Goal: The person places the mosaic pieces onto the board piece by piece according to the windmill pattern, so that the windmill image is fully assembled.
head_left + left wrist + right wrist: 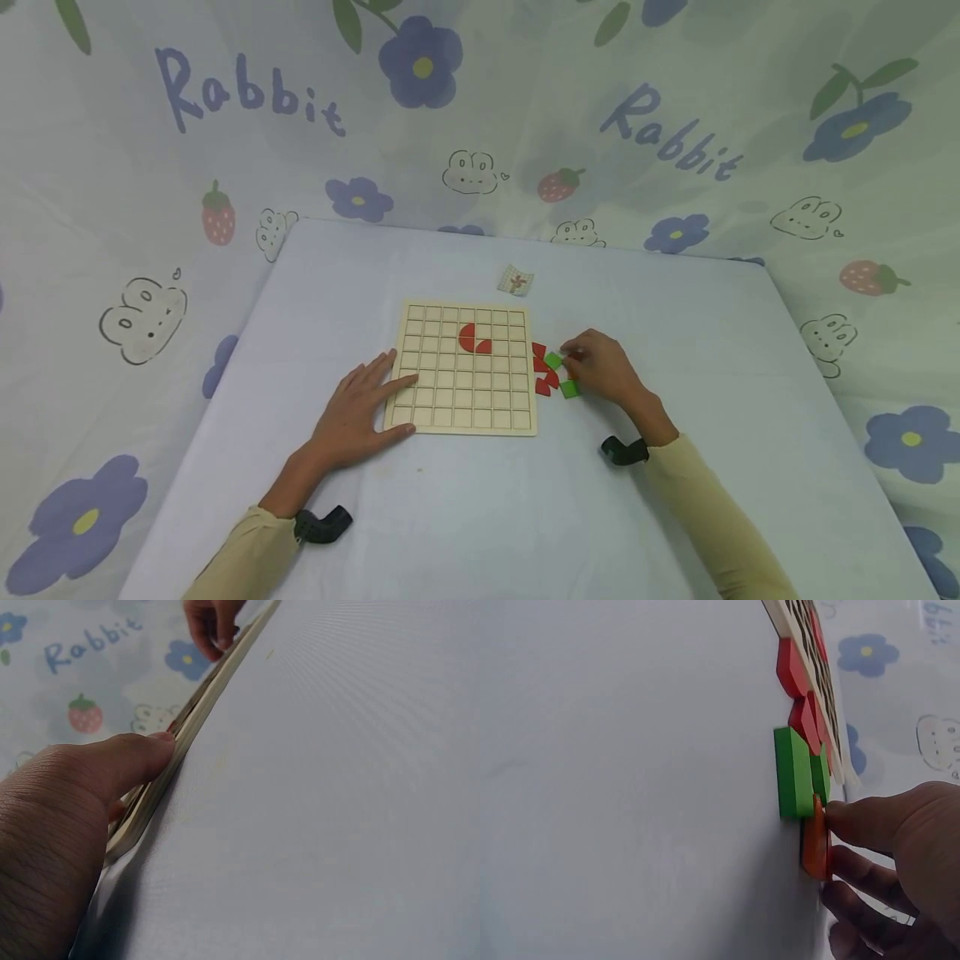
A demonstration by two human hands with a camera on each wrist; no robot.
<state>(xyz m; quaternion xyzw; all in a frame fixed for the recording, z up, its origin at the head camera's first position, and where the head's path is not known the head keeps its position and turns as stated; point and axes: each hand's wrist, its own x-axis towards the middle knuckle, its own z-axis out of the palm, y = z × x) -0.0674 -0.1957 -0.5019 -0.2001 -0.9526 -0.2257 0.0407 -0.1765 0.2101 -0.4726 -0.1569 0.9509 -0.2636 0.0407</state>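
Gridded board (446,417) braced at 8 o'clock by spread left hand (351,423); orange-red piece (815,844), pinched by right hand (606,367) at 3 o'clock, is best held by its edges.

"How does the left hand (351,421) lie?"

"Left of centre in the head view, its fingers (367,375) spread and fairly straight, thumb (395,435) pointing right."

"And the right hand (606,367)?"

"Right of centre, thumb and fingers curled in a pinch, fingertips toward the left. Both sleeved forearms (708,517) slant inward from the bottom edge."
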